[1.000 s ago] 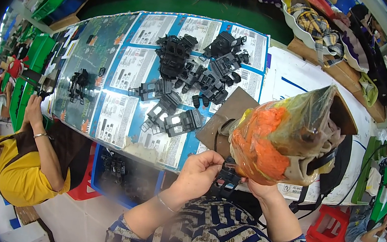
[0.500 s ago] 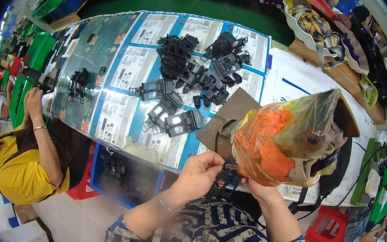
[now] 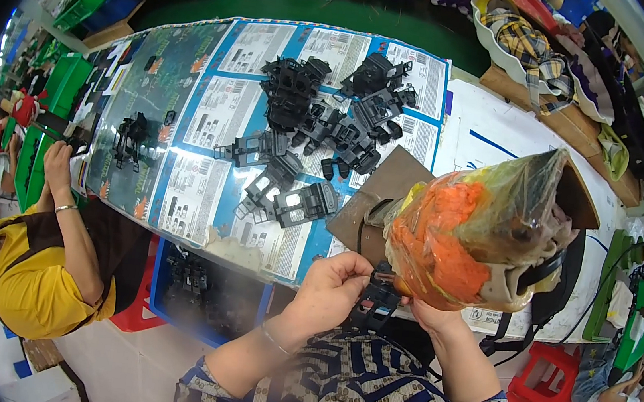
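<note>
The wrapped machine (image 3: 446, 236) hides fingers of the right hand (image 3: 434, 319), leaving its contact with the black part (image 3: 378, 297) unclear.

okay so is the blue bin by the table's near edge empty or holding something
Not empty: dark parts show inside the blue bin, toward its left side. How full it is, I cannot tell.

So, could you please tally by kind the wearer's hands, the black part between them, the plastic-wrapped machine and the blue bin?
Hands, left hand and right hand: 2
Black part: 1
Plastic-wrapped machine: 1
Blue bin: 1
Total: 5, leaving out the piled black parts, which overlap too much to count.
</note>
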A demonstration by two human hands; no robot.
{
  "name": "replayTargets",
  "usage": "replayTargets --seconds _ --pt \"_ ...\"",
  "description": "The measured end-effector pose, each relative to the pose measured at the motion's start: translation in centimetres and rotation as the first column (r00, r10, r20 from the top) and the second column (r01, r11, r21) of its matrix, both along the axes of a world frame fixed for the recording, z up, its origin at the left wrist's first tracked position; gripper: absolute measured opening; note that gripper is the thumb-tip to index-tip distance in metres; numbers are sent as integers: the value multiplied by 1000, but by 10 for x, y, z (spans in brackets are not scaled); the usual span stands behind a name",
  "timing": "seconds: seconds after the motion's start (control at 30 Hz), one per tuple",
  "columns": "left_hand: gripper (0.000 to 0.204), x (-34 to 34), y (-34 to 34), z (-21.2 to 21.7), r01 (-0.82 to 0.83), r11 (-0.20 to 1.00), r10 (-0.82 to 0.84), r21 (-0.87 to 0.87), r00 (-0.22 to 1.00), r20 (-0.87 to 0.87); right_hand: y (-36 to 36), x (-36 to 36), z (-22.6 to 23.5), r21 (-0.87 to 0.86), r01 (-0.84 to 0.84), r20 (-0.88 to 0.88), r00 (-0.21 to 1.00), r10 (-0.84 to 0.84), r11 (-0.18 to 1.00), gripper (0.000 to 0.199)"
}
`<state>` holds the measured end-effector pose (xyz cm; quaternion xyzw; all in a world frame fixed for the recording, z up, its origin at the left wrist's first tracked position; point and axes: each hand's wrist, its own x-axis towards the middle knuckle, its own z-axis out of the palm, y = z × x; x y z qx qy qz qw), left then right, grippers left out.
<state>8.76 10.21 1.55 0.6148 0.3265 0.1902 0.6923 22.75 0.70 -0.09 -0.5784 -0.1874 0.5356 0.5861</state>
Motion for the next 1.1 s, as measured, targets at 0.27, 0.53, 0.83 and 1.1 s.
replayTargets --seconds 0.27,0.53,0.83,1.1 --pt "8 1 1 6 -16 995 13 -97 999 -30 -1 0 -1 -33 16 -27 1000 -17 999 37" --pt "8 -3 -3 -8 -19 976 22 -218 1000 10 3 -2 21 9 -21 -138 990 22 1000 28" --pt "6 -13 -10 -15 40 930 -45 -367 999 -5 -10 -8 1 -66 -43 -136 990 33 997 6" --pt "8 -27 -20 -20 67 896 -73 -438 997 3 -24 -18 3 -79 -64 -113 992 55 995 15"
